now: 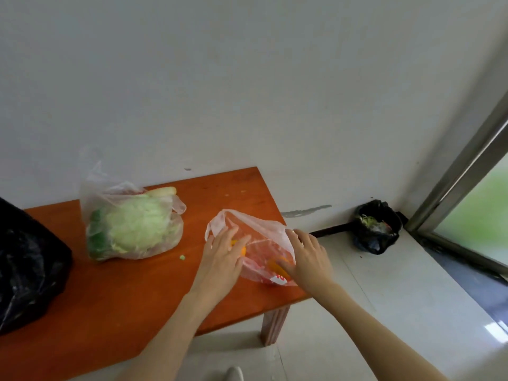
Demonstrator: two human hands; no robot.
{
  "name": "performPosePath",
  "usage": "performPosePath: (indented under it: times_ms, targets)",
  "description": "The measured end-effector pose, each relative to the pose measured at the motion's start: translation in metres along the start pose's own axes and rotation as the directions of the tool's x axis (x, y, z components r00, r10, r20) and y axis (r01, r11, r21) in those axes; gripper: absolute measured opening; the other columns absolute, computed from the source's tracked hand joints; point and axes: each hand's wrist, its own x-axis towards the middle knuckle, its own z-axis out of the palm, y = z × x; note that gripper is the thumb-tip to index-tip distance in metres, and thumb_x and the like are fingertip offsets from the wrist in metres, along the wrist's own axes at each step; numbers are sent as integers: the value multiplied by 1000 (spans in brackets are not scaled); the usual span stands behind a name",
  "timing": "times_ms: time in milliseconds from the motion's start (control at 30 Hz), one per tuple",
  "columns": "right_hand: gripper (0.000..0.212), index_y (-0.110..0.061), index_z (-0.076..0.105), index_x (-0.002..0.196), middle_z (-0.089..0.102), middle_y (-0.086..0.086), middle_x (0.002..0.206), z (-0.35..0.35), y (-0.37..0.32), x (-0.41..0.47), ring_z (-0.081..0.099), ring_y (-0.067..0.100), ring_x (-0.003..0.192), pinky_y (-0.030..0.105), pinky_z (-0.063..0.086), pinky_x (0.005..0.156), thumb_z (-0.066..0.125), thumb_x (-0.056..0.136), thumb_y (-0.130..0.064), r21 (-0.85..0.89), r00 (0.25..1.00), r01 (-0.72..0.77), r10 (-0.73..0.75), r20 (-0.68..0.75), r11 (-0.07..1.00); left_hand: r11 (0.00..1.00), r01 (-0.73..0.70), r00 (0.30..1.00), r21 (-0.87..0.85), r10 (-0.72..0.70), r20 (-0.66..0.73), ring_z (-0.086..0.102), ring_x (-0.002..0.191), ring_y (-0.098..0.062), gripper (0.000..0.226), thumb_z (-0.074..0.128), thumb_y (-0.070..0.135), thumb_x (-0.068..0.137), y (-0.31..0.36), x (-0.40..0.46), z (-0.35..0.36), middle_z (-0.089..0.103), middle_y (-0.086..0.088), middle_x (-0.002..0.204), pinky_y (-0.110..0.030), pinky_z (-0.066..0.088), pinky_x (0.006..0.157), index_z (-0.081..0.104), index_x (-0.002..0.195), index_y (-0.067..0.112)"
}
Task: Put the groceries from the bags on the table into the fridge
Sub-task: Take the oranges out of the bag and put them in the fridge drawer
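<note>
A clear plastic bag (264, 243) with red print lies near the right end of the orange table (132, 292). Orange fruits show through it, one (242, 250) under my left hand, another (277, 266) by my right fingers. My left hand (222, 251) rests on the bag with its fingers fairly straight. My right hand (309, 255) grips the bag's right rim, thumb on top, fingers curled inside. A second clear bag (132, 226) holding a pale green cabbage and other greens stands at the table's back left. No fridge is in view.
A black plastic bag (27, 270) bulks at the table's left end. On the tiled floor in the right corner stands a small bin with a black liner (378, 226). A metal-framed glass door (467, 188) is at far right. A white wall runs behind the table.
</note>
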Motion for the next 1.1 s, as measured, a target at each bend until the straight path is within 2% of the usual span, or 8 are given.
performPosePath:
  times_ms: [233, 367, 467, 567, 700, 800, 933, 1100]
  targets:
    - [48, -24, 34, 140, 30, 1, 149, 34, 4, 81, 32, 21, 133, 36, 33, 108, 46, 95, -38, -56, 986, -37, 46, 160, 998, 988, -103, 981, -113, 119, 153, 45, 127, -26, 36, 57, 23, 90, -73, 106, 42, 51, -8, 135, -43, 39, 103, 57, 126, 24]
    - [26, -12, 64, 87, 65, 3, 94, 33, 19, 118, 59, 15, 83, 24, 49, 76, 43, 97, -21, 260, 949, -281, 228, 217, 924, 930, -31, 941, -367, 150, 302, 62, 93, -14, 21, 52, 19, 93, -92, 150, 56, 68, 2, 101, -28, 49, 80, 70, 103, 17]
    - [24, -6, 66, 84, 65, 7, 78, 30, 33, 144, 59, 16, 67, 25, 51, 66, 47, 95, -15, 549, 781, -625, 430, 453, 556, 768, 306, 860, -563, 31, 510, 62, 71, -5, 14, 57, 14, 91, -95, 184, 64, 68, 4, 77, -23, 47, 69, 71, 89, 11]
    - [17, 2, 62, 91, 65, 9, 62, 29, 46, 159, 62, 17, 54, 31, 58, 62, 54, 93, -12, 598, 572, -801, 348, 743, 41, 350, 735, 602, -581, 57, 796, 59, 47, -9, 10, 54, 3, 90, -103, 209, 74, 61, -4, 57, -22, 51, 52, 63, 86, 5]
    - [26, -5, 50, 70, 51, 2, 38, 38, 54, 172, 49, 11, 30, 19, 41, 35, 52, 94, -15, 473, 402, -860, 315, 860, -192, -20, 897, 440, -441, -23, 898, 46, 35, -3, 11, 51, -3, 90, -116, 223, 95, 52, -6, 71, -12, 38, 35, 56, 92, 6]
    - [17, -3, 55, 82, 54, 2, 49, 54, 52, 182, 49, 9, 38, 19, 40, 36, 54, 93, -17, 557, 460, -827, 480, 747, -75, 24, 874, 482, -486, -172, 859, 50, 40, -4, 13, 54, -3, 88, -116, 223, 104, 59, -8, 79, -14, 41, 40, 57, 96, 8]
    - [24, -14, 58, 112, 59, 6, 106, 70, 49, 185, 58, 15, 88, 22, 50, 70, 53, 93, -28, 639, 690, -686, 592, 417, 349, 576, 617, 773, -536, -318, 549, 58, 87, -17, 13, 59, 9, 86, -115, 219, 100, 61, -4, 100, -25, 46, 67, 61, 98, 16]
    - [15, -13, 68, 99, 57, 3, 103, 61, 41, 147, 49, 13, 93, 23, 40, 79, 60, 89, -20, 316, 929, -249, 318, -189, 916, 871, -37, 980, -491, 128, 152, 53, 94, -5, 14, 56, 12, 89, -81, 188, 68, 57, 8, 98, -12, 39, 81, 63, 100, 17]
